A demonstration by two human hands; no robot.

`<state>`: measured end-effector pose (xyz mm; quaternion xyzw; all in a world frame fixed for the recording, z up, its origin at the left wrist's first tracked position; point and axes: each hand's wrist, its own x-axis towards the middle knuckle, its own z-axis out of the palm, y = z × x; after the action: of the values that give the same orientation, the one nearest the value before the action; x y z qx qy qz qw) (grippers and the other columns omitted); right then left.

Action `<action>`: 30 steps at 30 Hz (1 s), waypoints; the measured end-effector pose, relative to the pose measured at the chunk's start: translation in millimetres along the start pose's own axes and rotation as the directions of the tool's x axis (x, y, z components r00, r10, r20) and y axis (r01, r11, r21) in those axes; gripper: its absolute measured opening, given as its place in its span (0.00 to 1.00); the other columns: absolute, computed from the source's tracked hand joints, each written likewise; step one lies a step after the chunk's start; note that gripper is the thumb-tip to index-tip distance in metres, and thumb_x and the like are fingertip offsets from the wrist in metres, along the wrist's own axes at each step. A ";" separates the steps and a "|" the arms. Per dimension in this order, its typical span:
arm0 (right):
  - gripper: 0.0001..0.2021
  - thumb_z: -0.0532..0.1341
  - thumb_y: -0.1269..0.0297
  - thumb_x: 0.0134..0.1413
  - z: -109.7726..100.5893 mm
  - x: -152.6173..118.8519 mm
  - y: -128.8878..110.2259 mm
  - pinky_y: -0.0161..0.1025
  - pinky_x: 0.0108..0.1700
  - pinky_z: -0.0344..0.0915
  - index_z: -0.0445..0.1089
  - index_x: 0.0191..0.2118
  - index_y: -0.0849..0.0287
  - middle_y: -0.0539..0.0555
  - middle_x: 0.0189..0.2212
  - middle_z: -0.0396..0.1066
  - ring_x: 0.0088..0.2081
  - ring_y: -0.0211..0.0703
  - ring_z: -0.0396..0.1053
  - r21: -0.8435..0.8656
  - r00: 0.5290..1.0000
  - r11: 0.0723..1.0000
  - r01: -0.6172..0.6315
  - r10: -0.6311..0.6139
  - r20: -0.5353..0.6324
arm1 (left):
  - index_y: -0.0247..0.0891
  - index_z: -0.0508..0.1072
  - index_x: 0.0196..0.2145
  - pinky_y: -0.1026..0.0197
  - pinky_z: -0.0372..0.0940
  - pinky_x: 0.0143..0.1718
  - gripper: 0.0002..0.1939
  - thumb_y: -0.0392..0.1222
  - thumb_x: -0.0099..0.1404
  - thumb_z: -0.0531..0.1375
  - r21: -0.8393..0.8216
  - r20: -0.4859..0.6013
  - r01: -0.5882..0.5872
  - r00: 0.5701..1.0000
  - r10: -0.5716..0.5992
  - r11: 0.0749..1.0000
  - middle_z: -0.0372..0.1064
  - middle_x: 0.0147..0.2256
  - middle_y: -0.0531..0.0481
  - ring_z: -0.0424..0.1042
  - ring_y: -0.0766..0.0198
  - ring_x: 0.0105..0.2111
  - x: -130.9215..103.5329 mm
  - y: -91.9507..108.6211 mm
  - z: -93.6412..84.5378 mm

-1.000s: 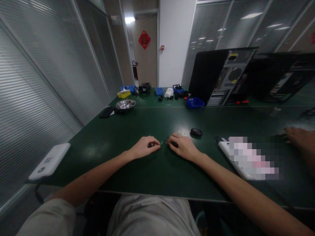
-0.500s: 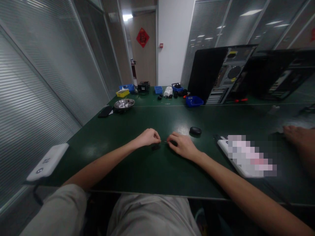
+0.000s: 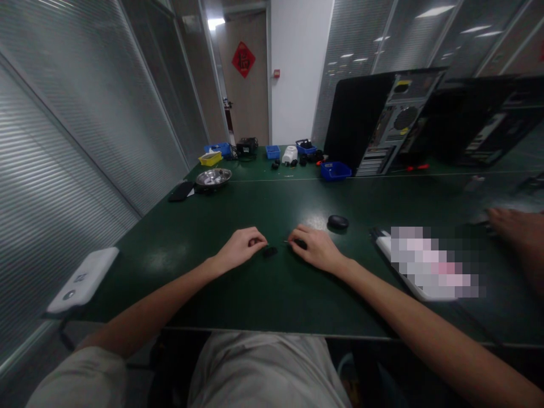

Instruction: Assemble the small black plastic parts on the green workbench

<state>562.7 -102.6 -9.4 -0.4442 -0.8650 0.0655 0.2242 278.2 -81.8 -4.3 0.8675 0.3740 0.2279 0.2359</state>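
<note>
My left hand is closed in a pinch above the green table; what its fingertips hold is too small to name. A small black piece lies just right of those fingertips. Across a short gap, my right hand rests on the table, its fingers curled round a small dark object. A thin, light tip pokes out leftward from its fingertips. Behind my right hand sits a black oval object, which it does not touch.
A metal bowl, a black phone-like slab and a yellow tray stand back left. A blue bin is beside an open computer case. White devices lie at both sides; another person's hand is far right.
My left hand has moved left, away from my right hand, and the small black piece now shows clearly between them. My right hand has hardly moved.
</note>
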 end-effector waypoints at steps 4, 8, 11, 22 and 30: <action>0.06 0.59 0.63 0.67 -0.4 0.0 0.4 0.38 0.36 0.58 0.73 0.44 0.54 0.52 0.41 0.72 0.35 0.40 0.68 -0.002 1.000 1.000 -0.003 0.003 0.002 | 0.40 0.80 0.46 0.59 0.65 0.40 0.15 0.52 0.70 0.63 0.053 0.011 -0.050 0.999 0.049 0.997 0.75 0.41 0.47 0.72 0.59 0.39 0.4 13.3 4.7; 0.07 0.59 0.63 0.67 -0.8 0.0 0.3 0.38 0.36 0.58 0.74 0.45 0.53 0.52 0.42 0.72 0.34 0.40 0.68 -0.005 1.000 1.000 -0.004 0.004 0.005 | 0.41 0.80 0.44 0.56 0.65 0.48 0.10 0.47 0.70 0.64 0.105 0.011 -0.083 0.997 0.082 0.991 0.75 0.43 0.46 0.72 0.56 0.44 1.6 9.4 0.0; 0.07 0.60 0.63 0.67 -0.8 -0.1 0.6 0.38 0.36 0.58 0.74 0.45 0.53 0.52 0.41 0.72 0.35 0.40 0.68 -0.009 1.000 1.000 -0.005 0.005 0.007 | 0.41 0.78 0.47 0.55 0.65 0.53 0.10 0.45 0.72 0.62 0.074 0.036 -0.110 0.994 0.108 0.991 0.74 0.48 0.46 0.72 0.56 0.49 2.1 4.3 -2.4; 0.07 0.59 0.63 0.67 -3.8 -1.2 -0.2 0.38 0.37 0.59 0.74 0.45 0.54 0.53 0.42 0.72 0.36 0.41 0.69 0.016 1.000 1.000 0.008 -0.008 0.010 | 0.40 0.73 0.57 0.53 0.66 0.55 0.17 0.43 0.75 0.56 0.245 0.020 0.104 0.994 -0.112 0.964 0.72 0.54 0.43 0.72 0.54 0.53 -6.3 -81.5 -56.6; 0.07 0.59 0.62 0.68 -3.3 -0.2 -0.2 0.38 0.37 0.60 0.74 0.46 0.54 0.53 0.42 0.72 0.35 0.40 0.69 0.016 1.000 1.000 0.002 -0.002 0.020 | 0.33 0.77 0.50 0.59 0.65 0.52 0.13 0.39 0.71 0.59 0.390 -0.422 0.648 0.757 -0.498 0.654 0.78 0.48 0.45 0.75 0.54 0.48 -91.4 -211.4 -172.5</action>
<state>564.2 -103.2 -6.5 -0.4408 -0.8670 0.0765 0.2193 8.8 19.0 -11.5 0.6912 0.7065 0.1517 0.0008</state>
